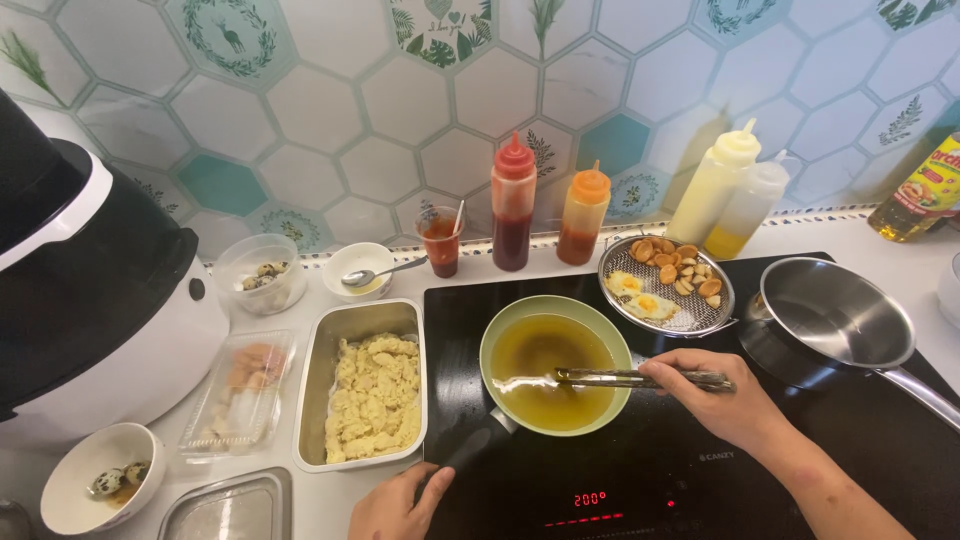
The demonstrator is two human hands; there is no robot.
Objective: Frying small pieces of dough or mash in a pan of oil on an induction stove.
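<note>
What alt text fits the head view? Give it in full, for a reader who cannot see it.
A right hand holds metal tongs over a green pan of oil on a black induction hob, while the left hand rests by the pan's dark handle. A metal tray of yellow mash sits left.

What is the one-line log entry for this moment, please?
left hand: on pan handle | right hand: holds tongs over oil
</note>
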